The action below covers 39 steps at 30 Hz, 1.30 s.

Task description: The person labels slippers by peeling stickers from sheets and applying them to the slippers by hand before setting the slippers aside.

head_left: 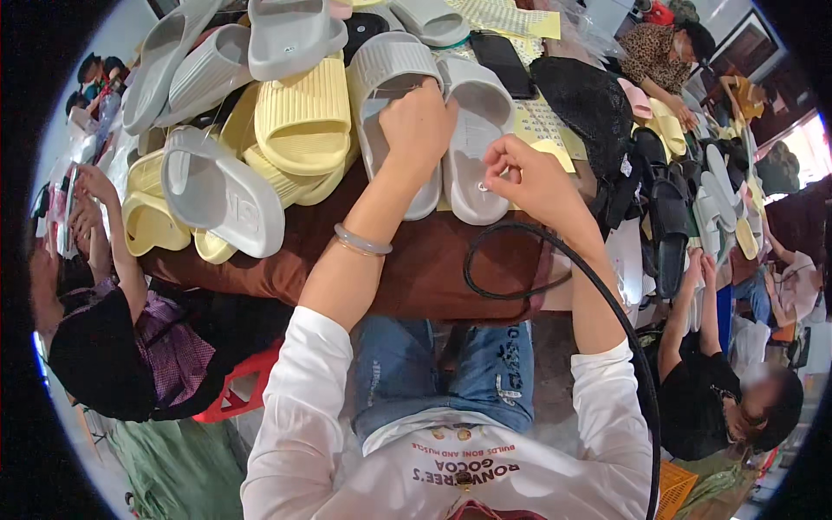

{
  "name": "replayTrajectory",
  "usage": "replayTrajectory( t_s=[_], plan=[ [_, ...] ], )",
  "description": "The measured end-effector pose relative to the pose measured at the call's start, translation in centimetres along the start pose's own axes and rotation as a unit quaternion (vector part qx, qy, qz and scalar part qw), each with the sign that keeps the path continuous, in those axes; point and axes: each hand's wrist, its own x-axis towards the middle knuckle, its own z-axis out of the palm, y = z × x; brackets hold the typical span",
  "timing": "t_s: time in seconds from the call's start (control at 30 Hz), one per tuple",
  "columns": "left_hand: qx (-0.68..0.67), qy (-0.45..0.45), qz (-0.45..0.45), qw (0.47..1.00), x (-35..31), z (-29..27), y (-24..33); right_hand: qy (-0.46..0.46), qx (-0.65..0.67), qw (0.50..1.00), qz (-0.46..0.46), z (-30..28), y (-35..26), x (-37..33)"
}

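Note:
Side by side on the brown tabletop (416,273) lie two grey slide sandals, the left sandal (388,56) and the right sandal (481,108). My left hand (418,126) reaches over the left sandal to its strap opening, fingers curled and closed. What its fingertips grip is hidden. Over the heel half of the right sandal, my right hand (524,173) has thumb and forefinger drawn together. A tiny white spot (483,186) shows below these fingertips. Whether they hold it, I cannot make out.
Grey and yellow slides, including a yellow slide (303,117), are heaped at left. Sticker sheets (542,121), a dark phone (503,65) and a black mesh bag (582,108) lie at right. A black cable (589,251) loops beside my right forearm. People sit on both sides.

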Motion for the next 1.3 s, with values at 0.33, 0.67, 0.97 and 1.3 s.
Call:
replayTrajectory(
  t_s=[0.33,0.67,0.97,1.3],
  plan=[
    [-0.019,-0.032,-0.007,0.999,0.2,0.8,-0.1,0.121,-0.25,0.944,-0.175,2.4,0.5,-0.3],
    [0.047,-0.029,-0.002,0.998,0.1,-0.1,0.5,0.112,-0.224,0.966,-0.07,2.2,-0.1,-1.1],
    [0.033,-0.04,-0.012,0.999,0.0,-0.5,0.6,0.081,-0.115,0.989,0.034,1.4,1.6,-0.4],
    [0.023,0.003,0.007,1.0,-0.1,-0.1,0.6,0.111,-0.021,0.993,0.043,0.9,4.7,1.6]
  ],
)
